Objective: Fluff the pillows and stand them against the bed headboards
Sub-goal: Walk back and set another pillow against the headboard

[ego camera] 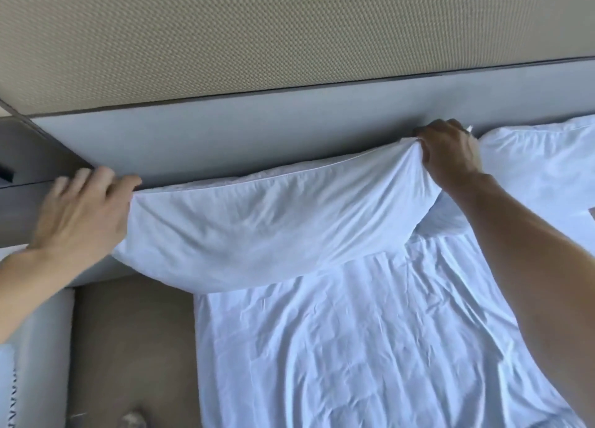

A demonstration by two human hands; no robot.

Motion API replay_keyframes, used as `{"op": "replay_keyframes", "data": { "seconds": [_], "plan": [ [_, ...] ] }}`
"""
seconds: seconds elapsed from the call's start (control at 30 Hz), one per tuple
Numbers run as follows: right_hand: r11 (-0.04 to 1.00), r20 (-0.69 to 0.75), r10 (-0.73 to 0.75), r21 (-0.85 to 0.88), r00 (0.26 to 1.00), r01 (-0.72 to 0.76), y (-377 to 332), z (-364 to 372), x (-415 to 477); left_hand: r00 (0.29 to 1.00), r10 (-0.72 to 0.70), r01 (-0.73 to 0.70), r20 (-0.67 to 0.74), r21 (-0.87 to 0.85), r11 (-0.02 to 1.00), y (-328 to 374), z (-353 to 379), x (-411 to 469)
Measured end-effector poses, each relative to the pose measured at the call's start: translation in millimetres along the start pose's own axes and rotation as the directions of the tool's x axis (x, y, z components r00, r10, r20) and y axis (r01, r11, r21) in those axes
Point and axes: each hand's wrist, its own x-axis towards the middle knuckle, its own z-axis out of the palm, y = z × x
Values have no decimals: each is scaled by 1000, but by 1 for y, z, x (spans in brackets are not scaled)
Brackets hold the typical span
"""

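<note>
- The pillow (257,221) is soft and limp; it sags in a deep curve between its two upper corners, so it looks light and under-filled, likely to slump unless the filling is shaken out evenly.
- It hangs in front of the grey headboard (225,144), at the far left part of the bed (354,347), its bottom edge overhanging the left side of the mattress.
- The right hand (449,152) is closed in a pinch on the pillow's upper right corner, the cloth bunched under the fingers and lifted highest there.
- The left hand (87,208) lies at the pillow's left end, fingers loosely spread and blurred; it seems to press or hold the edge, but whether it grips I cannot tell.
- Corners and top seam are the sensible holds; the smooth cotton may slip from a loose pinch.
- A second pillow (541,163) leans at the far right, just beside the right hand.
</note>
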Motion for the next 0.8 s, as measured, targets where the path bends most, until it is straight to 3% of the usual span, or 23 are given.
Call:
{"op": "replay_keyframes", "data": {
  "seconds": [0.03,0.1,0.17,0.23,0.3,0.37,0.4,0.47,0.53,0.57,0.63,0.67,0.73,0.8],
  "plan": [
    [1000,-34,2,5,999,-2,0,6,-4,999,16,-16,-33,-6,1000,22,-4,-2],
    [1000,-55,15,27,998,-14,-4,14,-7,958,278,-284,-74,-88,955,85,-4,-10],
    [1000,-39,19,25,999,-18,-3,16,-4,798,601,-593,-32,-217,776,167,6,-13],
    [1000,-45,9,-2,999,-9,2,19,0,631,775,-743,41,-253,619,252,26,-4],
    [999,-71,-44,-2,996,44,8,23,1,504,862,-832,55,-236,502,334,41,22],
    [996,-139,-82,29,987,87,15,29,6,374,927,-925,33,-55,376,403,56,59],
    [996,-197,-50,58,979,62,17,30,6,337,940,-941,60,37,335,428,61,81],
    [970,-359,157,230,920,-76,18,33,-3,352,929,-930,115,155,333,452,72,124],
    [831,-472,507,489,721,-265,18,41,-33,386,917,-912,97,192,363,452,94,163],
    [702,-437,677,624,592,-344,18,52,-55,376,923,-916,76,179,359,445,102,179],
    [339,-157,911,810,380,-479,11,91,-104,319,947,-937,46,167,307,429,115,203],
    [148,28,949,840,314,-523,4,122,-128,298,954,-941,22,177,289,425,123,209],
    [-76,316,902,787,294,-613,-18,182,-158,266,962,-947,-53,174,272,420,130,217],
    [-182,470,842,710,264,-681,-47,232,-160,264,959,-943,-103,179,279,417,134,219]
  ]
}}
